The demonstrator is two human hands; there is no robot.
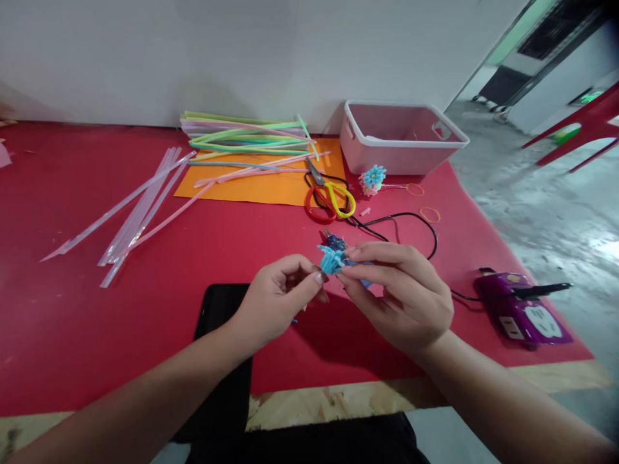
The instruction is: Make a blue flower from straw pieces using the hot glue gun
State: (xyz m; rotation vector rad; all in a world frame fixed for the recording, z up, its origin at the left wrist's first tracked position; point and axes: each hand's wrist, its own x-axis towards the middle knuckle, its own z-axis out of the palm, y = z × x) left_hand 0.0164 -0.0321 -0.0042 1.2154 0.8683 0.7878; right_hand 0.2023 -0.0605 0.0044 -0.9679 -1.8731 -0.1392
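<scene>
Between my hands, above the table, is a small blue pipe-cleaner flower (331, 260). My left hand (283, 293) pinches its near left edge with thumb and forefinger. My right hand (401, 290) grips its right side with the fingertips, which partly hide it. Just behind the flower lies a dark blue tool with a metal tip, probably a glue gun (336, 241), its body mostly covered by my right hand. Beyond it rest scissors (333, 198) with one red and one yellow handle. A finished-looking blue and pink flower piece (373, 179) lies farther back.
Pipe cleaners (246, 138) in several colours lie on an orange sheet (232, 187). Clear plastic sleeves (145, 209) are at left, a pink bin (387, 154) at back right. A purple power strip (522, 309) with black cord (430, 235) sits right; a black tablet-like slab (217, 380) lies near my left forearm.
</scene>
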